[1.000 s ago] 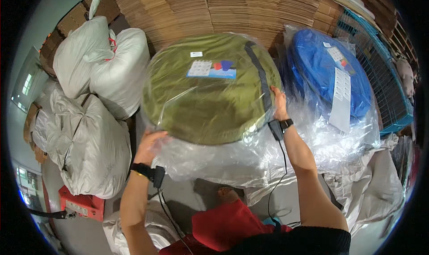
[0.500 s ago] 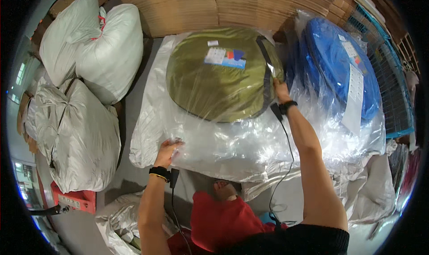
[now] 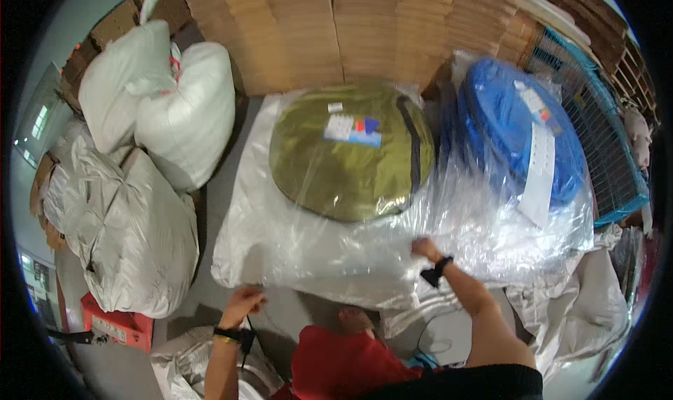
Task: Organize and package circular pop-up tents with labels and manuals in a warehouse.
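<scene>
An olive-green round flat folded fabric item (image 3: 343,168) with a dark strip lies in a clear plastic bag (image 3: 336,249). A coloured label (image 3: 352,129) shows on it. It rests on a pile of plastic-wrapped packs with white sheeting. Just past the pile's near left edge, above the floor, is my left hand (image 3: 245,303), its fingers curled in. My right hand (image 3: 426,248) is closed over the clear plastic, below the green item's lower right side. Some blur and the angle hide whatever either hand may hold. Both wrists wear black bands.
Blue round folded items (image 3: 522,130) in clear plastic stand to the right, beside a blue wire crate (image 3: 596,133). Full white sacks (image 3: 186,112) crowd the left. Flattened cardboard (image 3: 280,35) stacks up behind. A red object (image 3: 116,323) lies on the floor at lower left.
My right hand has left the green item's right edge and come down toward me. My left hand has drawn back off the pile's near edge.
</scene>
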{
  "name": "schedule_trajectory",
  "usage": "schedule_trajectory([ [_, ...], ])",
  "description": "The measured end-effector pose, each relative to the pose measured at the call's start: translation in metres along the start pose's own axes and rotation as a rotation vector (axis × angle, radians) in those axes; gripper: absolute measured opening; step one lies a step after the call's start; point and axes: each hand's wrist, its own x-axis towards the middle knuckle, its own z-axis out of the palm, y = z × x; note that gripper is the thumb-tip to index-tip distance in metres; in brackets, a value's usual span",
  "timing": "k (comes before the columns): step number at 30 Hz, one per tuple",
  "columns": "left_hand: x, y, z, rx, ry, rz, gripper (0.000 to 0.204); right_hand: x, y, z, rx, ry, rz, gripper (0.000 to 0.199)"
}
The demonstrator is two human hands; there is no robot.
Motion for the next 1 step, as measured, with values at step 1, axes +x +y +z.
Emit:
schedule_trajectory([
  [1,-0.0182,-0.0093,-0.0247,-0.137,-0.043,0.045,0.038,0.0268,0.0178,-0.0040,-0.019,0.033,-0.032,0.007],
])
